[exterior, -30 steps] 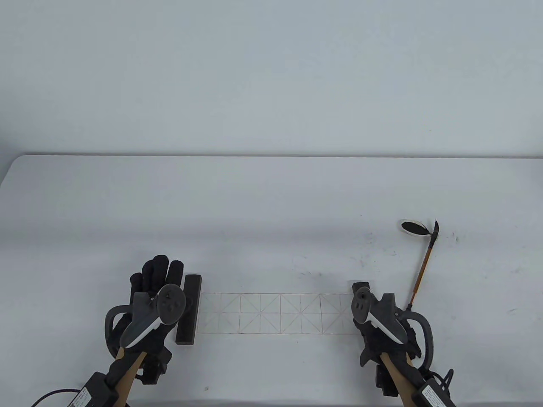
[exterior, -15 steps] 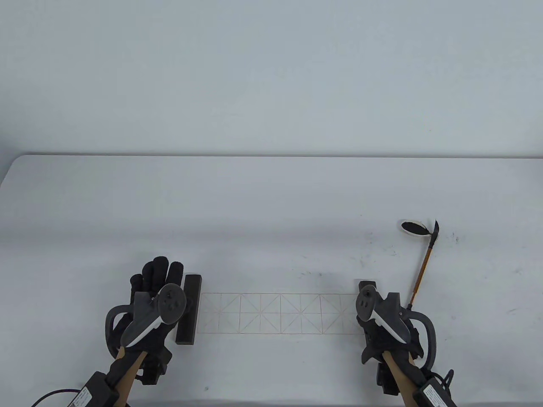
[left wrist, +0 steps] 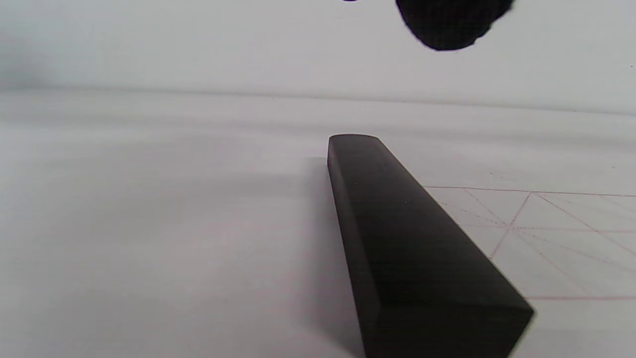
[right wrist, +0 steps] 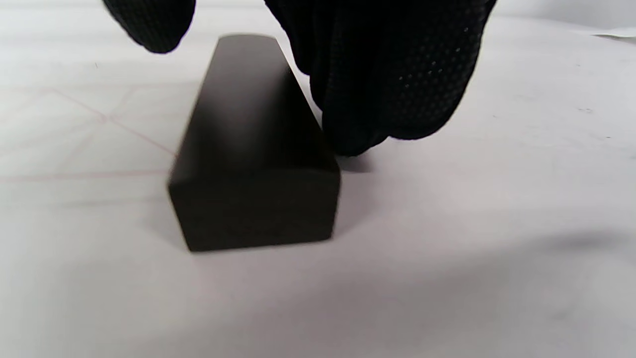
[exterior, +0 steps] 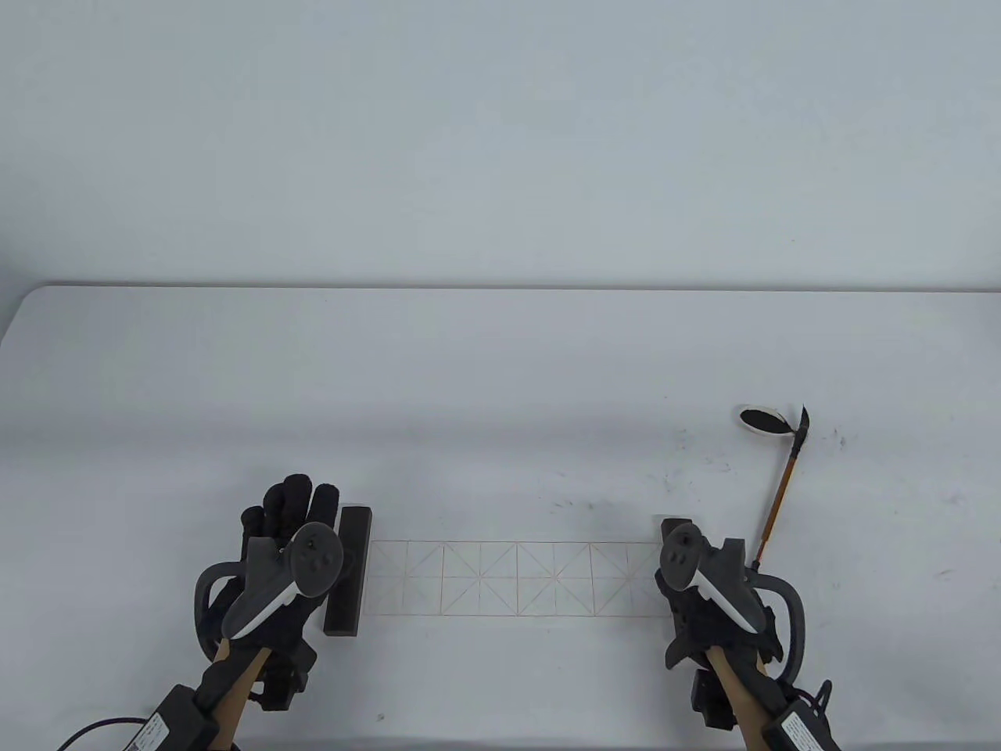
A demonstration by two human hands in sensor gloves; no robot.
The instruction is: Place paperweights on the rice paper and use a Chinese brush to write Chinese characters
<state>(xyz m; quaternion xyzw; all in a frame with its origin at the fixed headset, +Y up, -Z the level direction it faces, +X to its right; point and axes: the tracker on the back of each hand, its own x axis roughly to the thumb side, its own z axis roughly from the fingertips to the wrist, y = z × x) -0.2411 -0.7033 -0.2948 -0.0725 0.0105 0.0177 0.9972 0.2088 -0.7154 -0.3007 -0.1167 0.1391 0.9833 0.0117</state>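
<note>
1. A white table [exterior: 500, 368] stands before a pale wall.
2. The rice paper [exterior: 516, 579], gridded in red, lies near the 6 o'clock edge.
3. The left paperweight [exterior: 349, 569] sits on its 9 o'clock end; the left hand [exterior: 285, 547] rests just beside it, fingers straight, gripping nothing.
4. The right hand [exterior: 704, 594] grips the right paperweight [right wrist: 253, 149] at the paper's 3 o'clock end, fingers [right wrist: 387, 74] against its side.
5. The brush [exterior: 782, 489] lies toward 2 o'clock, tip by the ink dish [exterior: 762, 420].

white table [exterior: 500, 368] | dark smudges [exterior: 579, 507] on its surface | pale wall [exterior: 500, 141] behind
</note>
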